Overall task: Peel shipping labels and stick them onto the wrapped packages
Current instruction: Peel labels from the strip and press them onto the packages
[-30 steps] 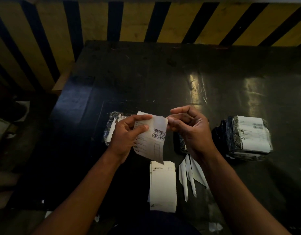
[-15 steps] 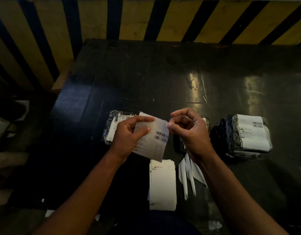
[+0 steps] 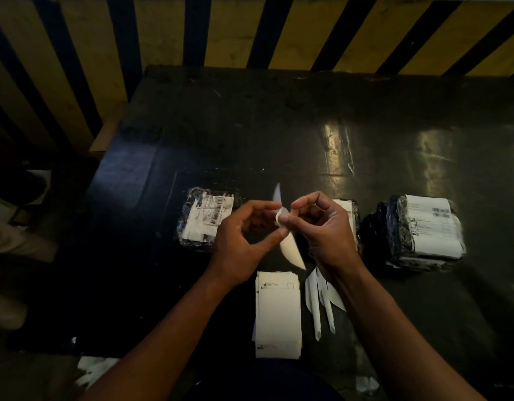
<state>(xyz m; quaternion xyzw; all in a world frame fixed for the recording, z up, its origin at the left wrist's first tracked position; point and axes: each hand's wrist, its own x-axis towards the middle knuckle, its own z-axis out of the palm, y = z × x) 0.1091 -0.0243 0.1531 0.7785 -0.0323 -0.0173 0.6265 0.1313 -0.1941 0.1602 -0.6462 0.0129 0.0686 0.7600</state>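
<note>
Nearest to the person, a stack of labels [image 3: 278, 314] lies flat on the dark table [image 3: 250, 125], its long side running away from the person. Just right of it lie some curled backing strips [image 3: 319, 302]. Above them both forearms reach forward and the hands meet. The left hand [image 3: 244, 241] and the right hand [image 3: 322, 230] both pinch one label [image 3: 290, 250] with curled fingers; it is seen nearly edge-on, its long axis running near to far. Behind the hands stand three wrapped packages: left [image 3: 208, 222], middle [image 3: 347, 215], partly hidden, and right [image 3: 423, 231].
</note>
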